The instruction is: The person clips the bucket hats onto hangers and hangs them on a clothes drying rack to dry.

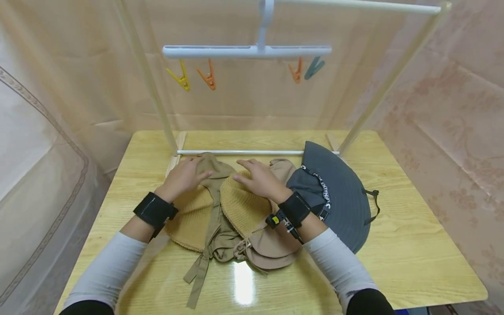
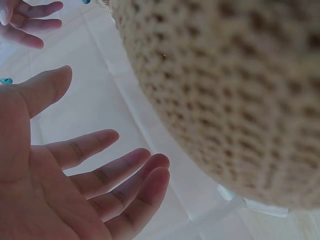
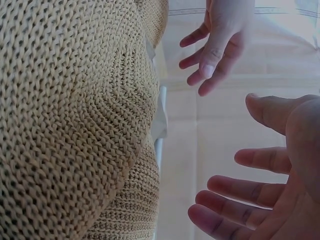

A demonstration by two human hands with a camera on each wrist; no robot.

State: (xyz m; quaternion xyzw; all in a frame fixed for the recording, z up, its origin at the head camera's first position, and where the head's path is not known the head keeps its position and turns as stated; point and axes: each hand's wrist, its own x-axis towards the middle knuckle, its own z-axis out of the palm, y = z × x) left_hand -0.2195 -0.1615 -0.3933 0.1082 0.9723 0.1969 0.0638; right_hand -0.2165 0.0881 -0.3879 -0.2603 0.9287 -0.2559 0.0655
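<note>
Both hands are over a row of hats on the table. My left hand [image 1: 183, 176], fingers loosely extended, is over the left end, close by a tan knit hat [image 1: 191, 214] and an olive-brown cloth hat [image 1: 226, 240] with long ties. My right hand [image 1: 263, 178] reaches across the yellow-tan knit part [image 1: 241, 205] in the middle, its fingers spread. Beside that lies a pinkish-beige hat [image 1: 275, 249], partly under the right forearm. A dark grey bucket hat [image 1: 346, 201] with a lettered band lies on the right. Both wrist views show palms holding nothing.
A white hanger bar [image 1: 244, 52] hangs above the table from a rack [image 1: 364, 83]. On it are yellow [image 1: 182, 78], orange [image 1: 209, 78] and teal [image 1: 314, 68] clips, and another orange one. A white rod [image 1: 240, 152] crosses the rack's base behind the hats. Curtains surround the table.
</note>
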